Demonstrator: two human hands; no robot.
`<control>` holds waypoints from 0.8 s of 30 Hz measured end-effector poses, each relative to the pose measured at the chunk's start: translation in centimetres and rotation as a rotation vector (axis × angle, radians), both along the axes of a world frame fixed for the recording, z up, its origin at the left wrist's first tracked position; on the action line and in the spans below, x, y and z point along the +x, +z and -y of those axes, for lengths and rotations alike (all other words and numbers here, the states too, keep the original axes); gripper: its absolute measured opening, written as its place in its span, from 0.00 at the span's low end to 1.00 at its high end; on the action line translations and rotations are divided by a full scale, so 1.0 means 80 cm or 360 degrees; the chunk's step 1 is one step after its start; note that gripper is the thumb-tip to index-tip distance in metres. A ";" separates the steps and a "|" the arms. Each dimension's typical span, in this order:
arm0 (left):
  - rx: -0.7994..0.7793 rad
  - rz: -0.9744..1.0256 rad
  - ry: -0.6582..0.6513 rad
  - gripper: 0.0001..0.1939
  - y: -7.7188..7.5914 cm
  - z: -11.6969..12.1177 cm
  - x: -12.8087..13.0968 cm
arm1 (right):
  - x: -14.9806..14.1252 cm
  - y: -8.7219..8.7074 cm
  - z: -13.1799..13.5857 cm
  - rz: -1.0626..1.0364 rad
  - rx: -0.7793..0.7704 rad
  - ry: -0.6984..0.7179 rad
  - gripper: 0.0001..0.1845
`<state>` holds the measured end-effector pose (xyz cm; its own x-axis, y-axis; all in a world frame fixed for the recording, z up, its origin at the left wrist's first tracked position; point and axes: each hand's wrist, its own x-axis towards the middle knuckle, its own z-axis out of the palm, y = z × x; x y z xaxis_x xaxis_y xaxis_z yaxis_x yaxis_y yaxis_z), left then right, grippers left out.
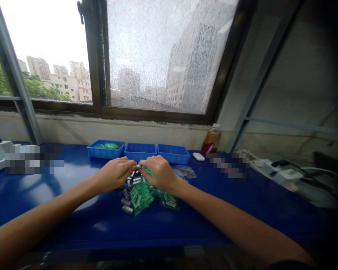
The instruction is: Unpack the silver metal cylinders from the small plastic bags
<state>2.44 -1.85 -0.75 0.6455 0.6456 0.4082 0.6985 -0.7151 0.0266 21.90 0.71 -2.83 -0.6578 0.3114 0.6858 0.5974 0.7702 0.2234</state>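
My left hand [115,174] and my right hand [159,173] meet above a pile of parts, fingers closed. Between their fingertips is a small silver metal piece [138,167], its exact kind too small to tell. Below lie several loose silver metal cylinders [126,202] and a green plastic bag [142,197] with long metal parts inside. Under my right hand sits another green bag [169,201] of parts, partly hidden by the wrist.
Behind the hands stand three blue bins: a left bin [105,153] with green bags in it, a middle bin [141,151] and a right bin [173,153]. Clear plastic bags [185,171], a white case [198,156] and a drink bottle [212,140] are on the blue table [81,221].
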 end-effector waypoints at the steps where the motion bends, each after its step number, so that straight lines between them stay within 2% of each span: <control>1: -0.0008 0.0014 0.0017 0.19 0.000 -0.003 -0.002 | 0.000 0.001 -0.002 0.0002 0.0007 -0.0039 0.13; 6: -0.0044 0.0074 0.0157 0.17 -0.017 -0.034 -0.026 | 0.007 0.006 -0.034 -0.0137 -0.0070 -0.0424 0.12; 9: -0.0092 0.0040 0.0154 0.15 -0.031 -0.053 -0.041 | 0.019 0.009 -0.060 -0.0240 -0.0180 -0.0647 0.12; 14: -0.0246 0.0024 0.0143 0.11 -0.040 -0.061 -0.047 | 0.027 0.007 -0.089 -0.0253 -0.0302 -0.0879 0.15; 18: -0.0280 0.0008 0.0157 0.09 -0.038 -0.058 -0.044 | 0.027 0.002 -0.091 -0.0272 -0.0336 -0.0881 0.16; 24: -0.0243 -0.0027 0.0100 0.11 -0.038 -0.057 -0.040 | 0.027 0.001 -0.069 -0.0260 -0.0271 -0.0700 0.13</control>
<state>-0.77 2.70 -3.78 0.6077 0.7388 0.2915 0.7432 -0.6584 0.1193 24.07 6.24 -2.76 -0.3272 0.6519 0.6840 0.8907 0.4546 -0.0072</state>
